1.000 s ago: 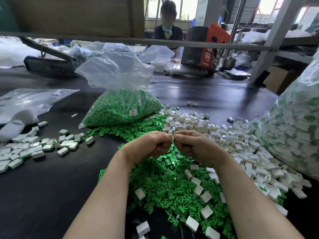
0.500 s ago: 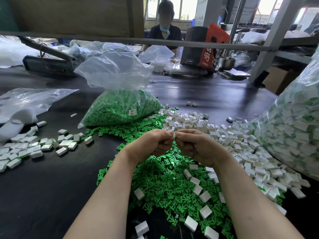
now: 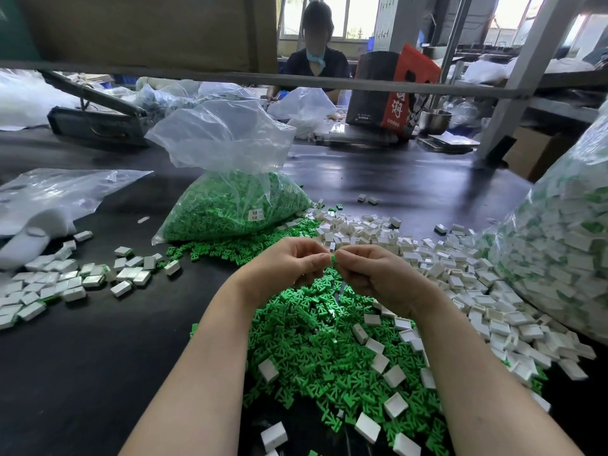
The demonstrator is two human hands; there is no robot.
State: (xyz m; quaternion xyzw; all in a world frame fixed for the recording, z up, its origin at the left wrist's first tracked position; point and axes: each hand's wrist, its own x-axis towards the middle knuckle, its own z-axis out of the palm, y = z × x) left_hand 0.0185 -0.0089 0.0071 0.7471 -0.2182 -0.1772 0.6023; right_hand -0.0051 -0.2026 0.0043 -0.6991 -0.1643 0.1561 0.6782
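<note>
My left hand [image 3: 289, 268] and my right hand [image 3: 371, 274] meet fingertip to fingertip above a heap of small green plastic pieces [image 3: 316, 343]. Between the fingertips sits a small part [image 3: 332, 256], green at its lower edge and white above; both hands pinch it. Loose white rectangular caps [image 3: 427, 258] lie spread to the right of the hands and scattered over the green heap. Most of the pinched part is hidden by my fingers.
An open clear bag of green pieces [image 3: 230, 205] stands behind the hands. A large bag of assembled white-and-green parts [image 3: 559, 251] fills the right side. Finished white parts [image 3: 65, 281] lie at the left on the black table [image 3: 98, 357]. A person [image 3: 316, 60] sits across.
The hands have stayed together at the same spot, with small finger movements on the part. A green edge of the part now shows between the fingertips.
</note>
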